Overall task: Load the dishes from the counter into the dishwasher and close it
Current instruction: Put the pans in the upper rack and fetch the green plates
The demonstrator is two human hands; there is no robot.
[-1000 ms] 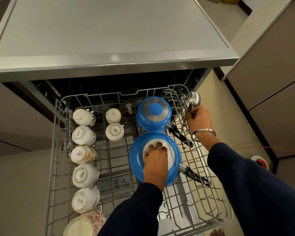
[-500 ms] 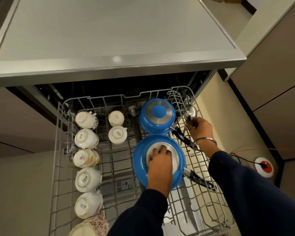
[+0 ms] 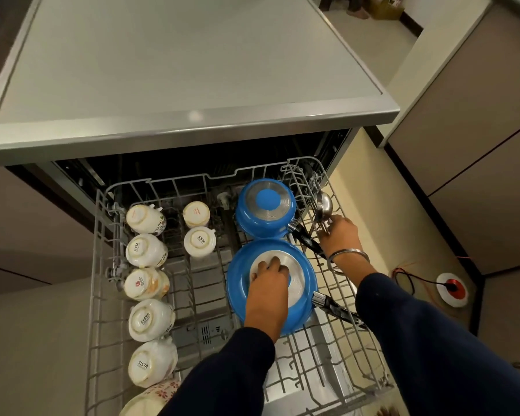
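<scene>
Dishwasher rack (image 3: 102, 295), head view: the wire rack is pulled out from under the grey counter top (image 3: 177, 64), and all positions below are given relative to this rack.

Left column of the rack: a row of white cups (image 3: 146, 250), all inverted, bases up. A floral cup (image 3: 150, 399) sits at the near end of that row. Two more inverted cups (image 3: 199, 240) stand just right of the row's far end.

Right half of the rack: a small blue pan (image 3: 267, 207) lies inverted at the far end, its black handle (image 3: 305, 240) pointing to the rack's right side. A larger blue pan (image 3: 300, 283) lies inverted just nearer, touching or almost touching the small one.

Left hand (image 3: 269, 280) rests on the metal base of the larger pan, fingers bent and spread, tips pressing down.

Right hand (image 3: 341, 234) is at the rack's right wall, fingers curled, pinching the stem of a steel ladle (image 3: 324, 205) whose bowl sits among the wall wires. A metal bangle (image 3: 347, 255) circles that wrist.
</scene>
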